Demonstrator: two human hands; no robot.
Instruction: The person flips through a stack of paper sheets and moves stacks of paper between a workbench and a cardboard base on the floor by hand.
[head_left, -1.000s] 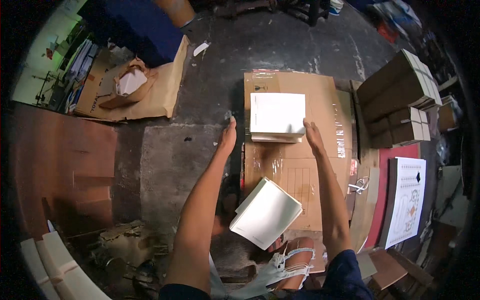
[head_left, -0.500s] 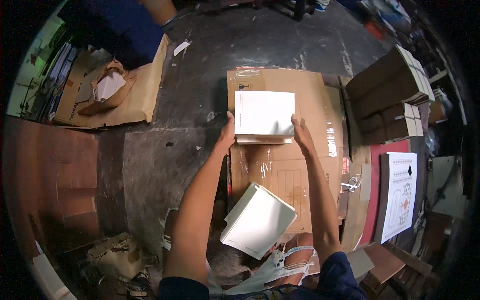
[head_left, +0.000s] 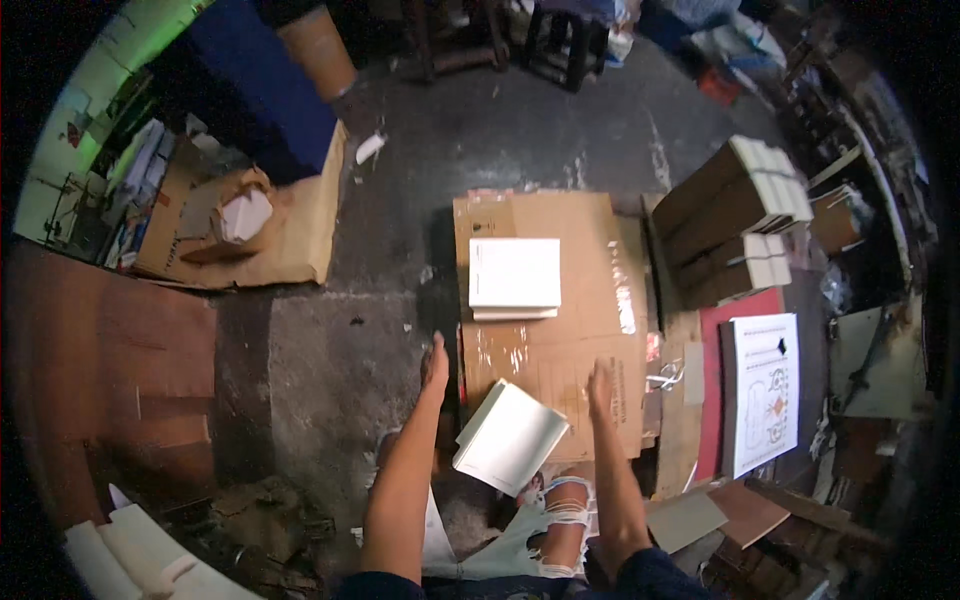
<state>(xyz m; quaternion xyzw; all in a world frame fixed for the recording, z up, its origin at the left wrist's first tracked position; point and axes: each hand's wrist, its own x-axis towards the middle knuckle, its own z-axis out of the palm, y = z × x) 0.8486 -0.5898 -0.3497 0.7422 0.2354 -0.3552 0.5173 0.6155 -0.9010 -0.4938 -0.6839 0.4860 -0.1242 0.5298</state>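
A neat stack of white paper sheets (head_left: 515, 272) lies on the far part of a flat brown cardboard sheet (head_left: 580, 225). Nearer to me, a second stack of white sheets (head_left: 510, 440) sits turned at an angle, above my knees. My left hand (head_left: 435, 366) is off the cardboard's left edge, fingers stretched out, holding nothing. Over the cardboard's right side hovers my right hand (head_left: 600, 388), slightly blurred, its fingers extended and nothing in it. Both hands are apart from the two stacks, with the nearer one between my forearms.
Tied bundles of paper (head_left: 735, 200) rise at the right. Below them a printed sheet (head_left: 768, 390) tops a pile on a red board (head_left: 712, 350). An opened brown paper package (head_left: 215, 222) rests at the left. Dark stools (head_left: 565, 45) stand at the back.
My hands have let go of the far white stack and drawn back toward me, apart from it. That stack now lies alone on the cardboard. The view has shifted.
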